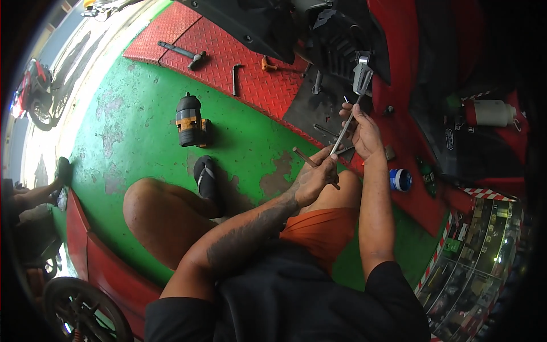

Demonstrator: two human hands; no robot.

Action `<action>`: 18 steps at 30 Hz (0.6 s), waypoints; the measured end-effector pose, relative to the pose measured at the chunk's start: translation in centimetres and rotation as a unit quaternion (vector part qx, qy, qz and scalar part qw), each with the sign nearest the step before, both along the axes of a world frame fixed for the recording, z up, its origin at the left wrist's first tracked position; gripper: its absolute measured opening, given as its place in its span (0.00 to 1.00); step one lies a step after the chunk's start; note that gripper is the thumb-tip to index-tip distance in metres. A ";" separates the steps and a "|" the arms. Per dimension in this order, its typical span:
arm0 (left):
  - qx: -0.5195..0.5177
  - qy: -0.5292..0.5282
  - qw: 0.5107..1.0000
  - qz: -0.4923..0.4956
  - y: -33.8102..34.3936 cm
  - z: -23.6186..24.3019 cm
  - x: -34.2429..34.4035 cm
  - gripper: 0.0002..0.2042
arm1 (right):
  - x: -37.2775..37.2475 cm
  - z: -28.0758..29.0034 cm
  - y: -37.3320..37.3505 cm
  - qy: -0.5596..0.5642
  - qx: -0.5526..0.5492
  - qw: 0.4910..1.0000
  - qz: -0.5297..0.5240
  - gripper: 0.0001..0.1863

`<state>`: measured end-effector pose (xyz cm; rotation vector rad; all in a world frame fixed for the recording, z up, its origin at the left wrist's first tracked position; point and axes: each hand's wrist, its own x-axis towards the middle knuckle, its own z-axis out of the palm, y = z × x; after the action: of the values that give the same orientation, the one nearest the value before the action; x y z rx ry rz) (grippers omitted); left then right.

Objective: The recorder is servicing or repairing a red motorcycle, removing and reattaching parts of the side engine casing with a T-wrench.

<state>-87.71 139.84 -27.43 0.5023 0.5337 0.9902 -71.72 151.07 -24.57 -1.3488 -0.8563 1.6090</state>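
My left hand [315, 181] is closed around the crossbar of a T-handle wrench [345, 132], just above my right knee. The wrench's long shaft slants up and to the right. My right hand [367, 135] has its thumb and fingers on the upper part of that shaft. Past my right fingertips is a silver metal part [362, 77] on the underside of a red and black motorcycle [393, 62]. Whether the wrench's far tip touches this part, I cannot tell. A dark mat [310, 105] with a few metal tools lies under the motorcycle.
A hammer [182, 54], an L-shaped wrench [235, 80] and an orange-handled tool [268, 64] lie on the red platform [205, 43]. A black and yellow cordless power tool [189, 121] rests on the green floor. At right are a blue container [400, 179] and a glass case [473, 256].
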 end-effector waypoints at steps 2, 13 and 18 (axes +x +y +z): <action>-0.028 -0.043 0.999 -0.006 0.3 0.3 0.9 0.19 | 0.3 0.3 0.4 -0.010 0.005 1.000 -0.010 0.17; 0.088 0.158 0.981 0.063 0.0 0.2 3.8 0.18 | 1.4 1.0 0.2 -0.014 0.005 1.000 0.010 0.18; 0.397 0.574 0.715 0.041 -0.1 1.6 3.6 0.23 | 2.0 0.5 0.2 -0.012 0.007 1.000 0.024 0.18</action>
<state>-84.12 139.70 -25.82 1.9621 1.2391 0.8640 -69.69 151.24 -24.06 -1.3496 -0.9194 1.6244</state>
